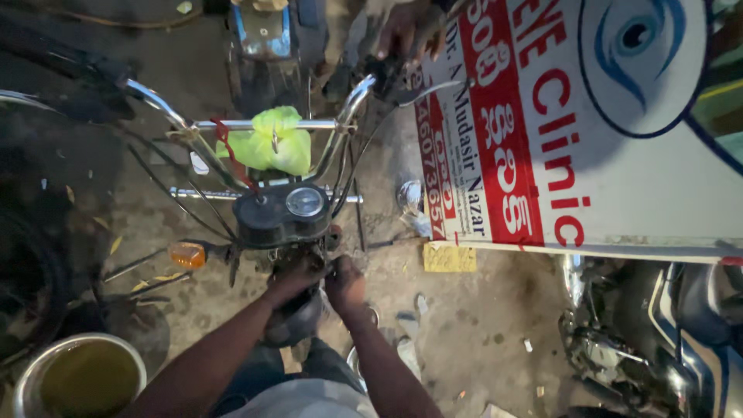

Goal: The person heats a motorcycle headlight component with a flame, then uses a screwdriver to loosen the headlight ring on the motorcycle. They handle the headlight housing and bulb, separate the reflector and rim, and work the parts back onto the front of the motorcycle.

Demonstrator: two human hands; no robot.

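Signboard (604, 124) right of hands (321, 282); red-white.

Dim light falls on a dusty, oil-stained dirt floor (480, 325) littered with scraps and dry leaves, where a large white and red signboard (619, 155) with a blue eye drawing leans at the right beside a round metal bowl of murky liquid (77, 375) at lower left.
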